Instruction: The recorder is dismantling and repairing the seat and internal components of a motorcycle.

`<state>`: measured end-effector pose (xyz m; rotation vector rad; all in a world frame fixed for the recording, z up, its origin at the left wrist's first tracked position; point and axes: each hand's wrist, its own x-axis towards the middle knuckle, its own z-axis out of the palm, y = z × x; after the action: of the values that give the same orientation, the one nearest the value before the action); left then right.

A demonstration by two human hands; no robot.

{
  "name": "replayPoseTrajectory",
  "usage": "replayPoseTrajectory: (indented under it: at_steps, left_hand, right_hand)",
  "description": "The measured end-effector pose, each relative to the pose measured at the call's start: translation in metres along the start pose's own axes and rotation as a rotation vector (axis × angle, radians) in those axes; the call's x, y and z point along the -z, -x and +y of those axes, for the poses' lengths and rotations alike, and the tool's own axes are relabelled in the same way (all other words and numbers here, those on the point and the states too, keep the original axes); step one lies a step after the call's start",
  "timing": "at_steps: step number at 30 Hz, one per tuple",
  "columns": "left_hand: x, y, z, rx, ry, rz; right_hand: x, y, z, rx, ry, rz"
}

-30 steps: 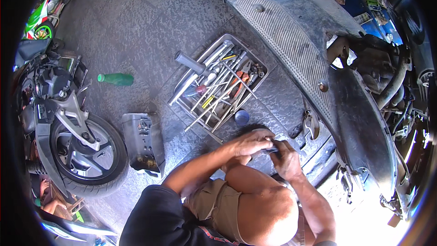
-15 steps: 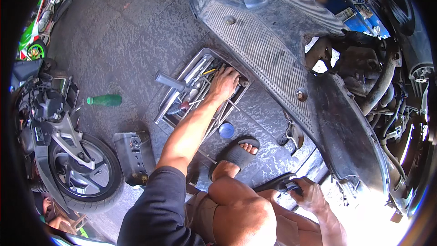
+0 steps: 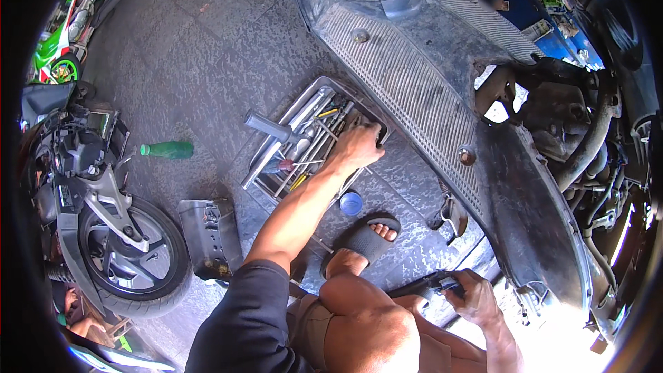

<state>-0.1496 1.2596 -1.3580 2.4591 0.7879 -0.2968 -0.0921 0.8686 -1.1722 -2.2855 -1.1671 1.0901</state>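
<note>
A: Entry, head view. The left hand (image 3: 356, 150) is seen reaching into the shallow rectangular metal tool tray (image 3: 273, 190) on the grey concrete floor (image 3: 193, 76). Fingers are curled down among the tools at the tray's far right corner; whether anything is gripped cannot be told, since the fingertips are hidden.

B: Tray contents noted?

A: Long steel wrenches and screwdrivers (image 3: 311, 148) are laid roughly lengthwise, with a grey-handled hammer-like tool (image 3: 271, 126) lying across the tray's upper left edge. Individual pieces under the hand cannot be made out.

B: Right hand?

A: The right hand (image 3: 476, 297) is closed around a dark, elongated tool with a black body (image 3: 425, 284), held low beside the bent right knee and close to the underside of the scooter's grey ribbed plastic floorboard panel (image 3: 414, 90).

B: Surroundings recorded?

A: A small round blue cap (image 3: 351, 203) is lying on the floor just beside the tray, between it and the foot in a black sandal (image 3: 366, 240). A green plastic bottle (image 3: 168, 150) is lying on its side well left of the tray. A detached black plastic cover piece (image 3: 210, 238) is resting near the front wheel of a parked motorcycle (image 3: 128, 259).
</note>
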Motion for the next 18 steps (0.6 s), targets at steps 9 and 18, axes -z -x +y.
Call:
replayPoseTrajectory:
  at_steps: [9, 18]
  left_hand:
    - [-0.004, -0.015, 0.006, 0.246, 0.114, -0.020]
    - [-0.010, 0.013, 0.017, 0.469, 0.510, 0.283]
  right_hand:
    - [0.000, -0.001, -0.005, -0.039, 0.007, -0.040]
    - [-0.003, -0.001, 0.006, 0.020, 0.064, -0.034]
